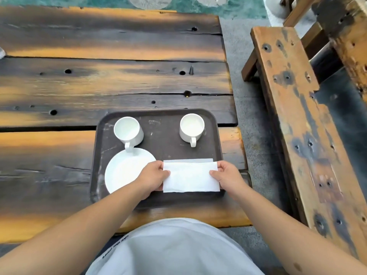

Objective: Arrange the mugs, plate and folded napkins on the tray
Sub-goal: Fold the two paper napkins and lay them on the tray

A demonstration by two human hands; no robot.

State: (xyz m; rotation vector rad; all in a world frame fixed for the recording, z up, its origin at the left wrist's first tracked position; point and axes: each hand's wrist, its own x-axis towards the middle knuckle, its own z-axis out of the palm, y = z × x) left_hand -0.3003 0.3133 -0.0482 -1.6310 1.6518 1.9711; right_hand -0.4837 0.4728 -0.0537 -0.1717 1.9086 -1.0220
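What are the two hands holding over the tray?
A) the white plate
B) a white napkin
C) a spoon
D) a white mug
B: the left hand and the right hand each pinch an end of the white napkin, while both mugs and the plate sit untouched on the tray.

head cam | looks forward-down | close over tray (pixel 158 120)
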